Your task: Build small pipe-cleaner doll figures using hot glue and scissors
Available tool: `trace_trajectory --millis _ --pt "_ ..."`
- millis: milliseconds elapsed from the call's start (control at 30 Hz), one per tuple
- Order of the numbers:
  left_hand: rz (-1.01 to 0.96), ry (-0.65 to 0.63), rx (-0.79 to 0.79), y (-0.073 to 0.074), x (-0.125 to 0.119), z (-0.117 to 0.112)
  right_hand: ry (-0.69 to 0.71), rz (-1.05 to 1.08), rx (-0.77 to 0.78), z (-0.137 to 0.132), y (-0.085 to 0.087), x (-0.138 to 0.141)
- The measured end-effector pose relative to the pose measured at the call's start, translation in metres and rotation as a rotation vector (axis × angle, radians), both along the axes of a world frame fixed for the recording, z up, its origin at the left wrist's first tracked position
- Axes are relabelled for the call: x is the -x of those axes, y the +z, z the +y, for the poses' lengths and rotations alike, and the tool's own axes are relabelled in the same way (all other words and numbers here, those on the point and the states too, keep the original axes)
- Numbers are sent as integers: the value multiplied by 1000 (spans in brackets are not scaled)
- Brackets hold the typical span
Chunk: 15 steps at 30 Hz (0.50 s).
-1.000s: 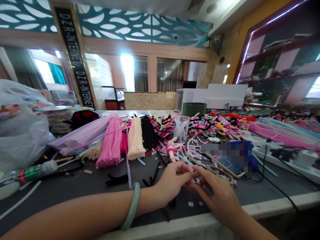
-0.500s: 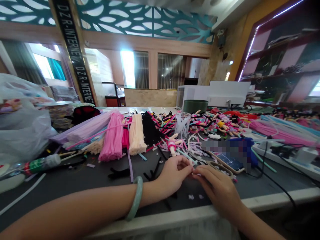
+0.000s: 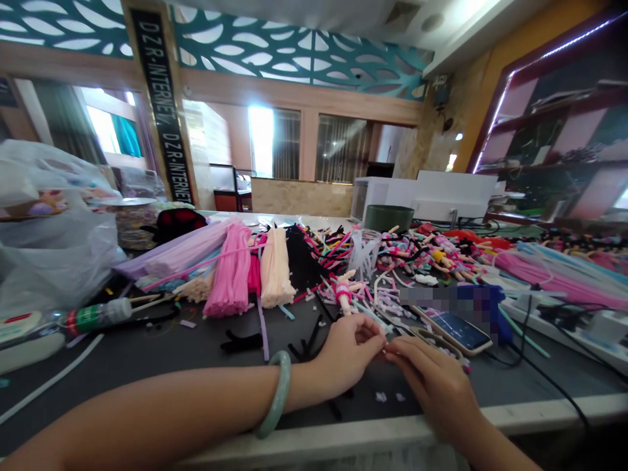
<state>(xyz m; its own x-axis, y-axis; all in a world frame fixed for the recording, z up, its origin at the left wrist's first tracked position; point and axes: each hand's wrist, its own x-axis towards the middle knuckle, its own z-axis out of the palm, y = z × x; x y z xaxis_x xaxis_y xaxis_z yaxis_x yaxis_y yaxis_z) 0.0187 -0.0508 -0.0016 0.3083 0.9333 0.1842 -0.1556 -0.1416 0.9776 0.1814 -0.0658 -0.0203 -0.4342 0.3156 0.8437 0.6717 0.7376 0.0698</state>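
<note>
My left hand, with a pale green bangle on its wrist, is closed in a pinch on a small white piece too tiny to make out well. Fingertips of my right hand meet it from the other side, also pinched; what they grip is mostly hidden. Just beyond the left hand lies a small pipe-cleaner doll in pink and white. Two small pale bits lie on the dark table mat below the hands. Scissors lie partly behind my right hand.
Bundles of pink and cream pipe cleaners stand left of centre. A heap of small dolls spreads behind. On the right are a phone and a power strip with cables. A bottle and plastic bag are left.
The view has tilted slightly, so the scene sits a little lower and further right. Both hands stay together at the small white piece, with barely any change in their grip.
</note>
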Motion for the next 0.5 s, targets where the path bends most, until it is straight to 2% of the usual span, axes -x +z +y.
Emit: trace_trajectory --millis 200,500 --pt "-35 54 -12 0 1 0 -20 -10 -19 1 -4 -2" --pt "-23 21 -24 -1 0 0 -27 -10 -45 0 -3 -2"
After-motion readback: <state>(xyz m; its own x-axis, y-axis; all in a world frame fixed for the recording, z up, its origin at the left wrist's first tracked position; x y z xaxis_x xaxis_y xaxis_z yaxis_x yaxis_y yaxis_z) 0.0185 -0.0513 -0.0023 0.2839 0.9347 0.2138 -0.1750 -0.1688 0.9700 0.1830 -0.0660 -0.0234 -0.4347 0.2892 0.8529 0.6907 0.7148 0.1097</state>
